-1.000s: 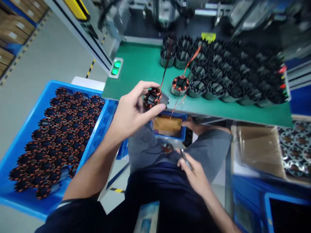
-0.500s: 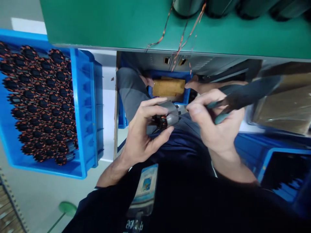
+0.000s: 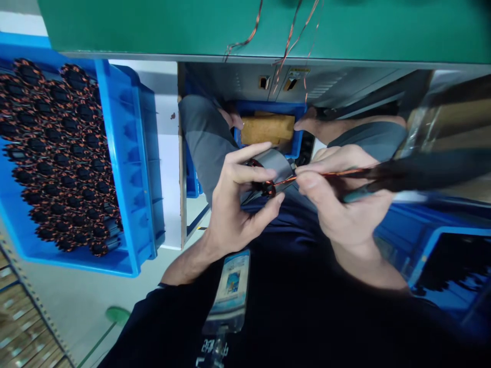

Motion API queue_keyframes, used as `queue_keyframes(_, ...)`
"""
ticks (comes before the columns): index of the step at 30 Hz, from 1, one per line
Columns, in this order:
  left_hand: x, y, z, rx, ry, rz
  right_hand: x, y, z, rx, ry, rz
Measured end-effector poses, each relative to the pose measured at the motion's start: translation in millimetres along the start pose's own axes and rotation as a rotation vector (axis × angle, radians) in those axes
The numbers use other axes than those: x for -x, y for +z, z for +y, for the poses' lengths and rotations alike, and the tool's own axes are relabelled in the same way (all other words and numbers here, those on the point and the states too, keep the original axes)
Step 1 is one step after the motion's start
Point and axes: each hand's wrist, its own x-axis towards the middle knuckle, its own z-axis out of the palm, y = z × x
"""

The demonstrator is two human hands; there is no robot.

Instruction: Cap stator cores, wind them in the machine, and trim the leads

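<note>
My left hand (image 3: pixel 241 199) is closed around a motor stator (image 3: pixel 276 162), a grey metal cylinder with dark copper windings at its left end. A twisted copper wire (image 3: pixel 337 174) runs from the windings to the right. Between thumb and forefinger, my right hand (image 3: pixel 341 197) pinches this wire close to the stator. A teal-handled tool (image 3: pixel 356 194) also sits in my right palm; its kind is hidden by the fingers. Beyond that hand, a long dark shape (image 3: pixel 429 171) stretches right, too blurred to identify.
At left, a blue crate (image 3: pixel 118 168) holds many wound stators (image 3: pixel 63 158). Copper wires (image 3: pixel 284 61) hang over the edge of the green table (image 3: pixel 153 30). Below are a blue bin (image 3: pixel 297 145) with a yellowish-brown block (image 3: pixel 266 130) and, right, another blue crate (image 3: pixel 422 255) with dark parts.
My right thumb and forefinger now pinch the copper wire, which stretches from the stator. The stator has shifted slightly right and turned in my left hand. The view has tilted down slightly.
</note>
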Motion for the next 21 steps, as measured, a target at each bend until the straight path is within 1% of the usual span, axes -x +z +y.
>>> queue_keyframes(1,1,2.3,0,0.045,-0.025,0.013,1,-2,4,-0.017,0.057,-0.021)
queue_keyframes(4,4,8.0,-1,0.100,-0.075,0.019,5,-8,13,-0.044,0.240,-0.154)
queue_keyframes(6,4,10.2,-1,0.090,-0.096,-0.002,7,-9,17,-0.055,0.296,-0.201)
queue_keyframes(9,4,11.9,-2,0.063,-0.142,-0.006,8,-5,18,-0.088,0.287,-0.196)
queue_keyframes(10,3,12.3,-2,0.092,-0.165,-0.008,8,-3,17,-0.096,0.285,-0.194)
queue_keyframes(14,4,13.8,-5,0.345,-0.266,-0.010,4,-4,11,-0.054,0.323,-0.234)
queue_keyframes(16,3,13.9,-7,0.377,-0.290,0.035,2,-10,6,-0.004,0.336,-0.209)
queue_keyframes(18,2,13.2,-10,0.316,-0.297,0.087,3,-20,1,0.059,0.323,-0.176)
queue_keyframes(19,1,12.5,-11,0.284,-0.298,0.109,5,-26,-1,0.113,0.311,-0.187)
queue_keyframes(21,-1,11.1,-12,0.232,-0.297,0.154,10,-36,-5,0.260,0.264,-0.293)
